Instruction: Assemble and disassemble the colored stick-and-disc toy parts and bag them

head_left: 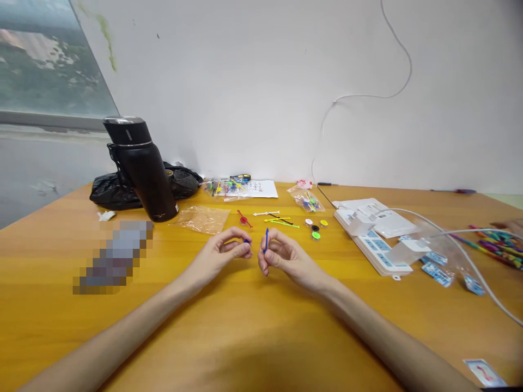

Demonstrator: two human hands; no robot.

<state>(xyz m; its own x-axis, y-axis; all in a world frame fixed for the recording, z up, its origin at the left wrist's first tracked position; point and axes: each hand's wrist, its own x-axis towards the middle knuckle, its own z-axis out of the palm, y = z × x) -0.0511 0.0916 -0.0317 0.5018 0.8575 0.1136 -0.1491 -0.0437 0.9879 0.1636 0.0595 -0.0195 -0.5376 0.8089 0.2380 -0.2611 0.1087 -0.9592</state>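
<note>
My right hand (288, 257) pinches a small blue plastic arrow (267, 239), held upright with its tip pointing up. Opposite it, a little apart, my left hand (220, 253) has thumb and fingers closed on a small dark blue piece (245, 241), mostly hidden by the fingertips. Just beyond the hands lie a red arrow (247, 220) beside a round red piece (243, 221), a white arrow (266, 213) and a green arrow (285, 222), with yellow and black ones among them. Right of these sit small round pieces: white (309, 222), black (315, 228), yellow (324, 223) and green (316, 236).
A black bottle (145, 174) stands at the left before a black plastic bag (112, 191). Clear bags (308, 200) of parts lie by the wall. A power strip (378, 253) with chargers and white cables occupies the right; colourful sticks (498, 245) lie beyond it.
</note>
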